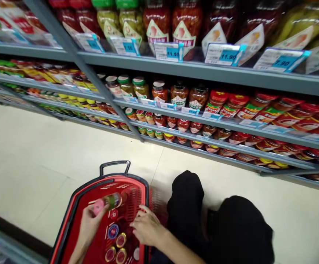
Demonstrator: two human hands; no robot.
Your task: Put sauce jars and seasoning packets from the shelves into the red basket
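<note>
A red shopping basket [79, 200] with a black handle stands on the pale floor in front of me. Several jars with red and gold lids [116, 242] lie in its bottom. My left hand [89, 223] is closed on a small jar with a pink lid [107, 202], held on its side over the basket. My right hand [146, 226] reaches into the basket from the right, fingers curled down onto the jars; what it holds, if anything, is hidden.
Grey store shelves [203, 71] full of jars and sauce packs with price tags run along the right and back. My knees in black trousers [192, 205] are beside the basket. A low shelf edge [0, 245] lies at the bottom left.
</note>
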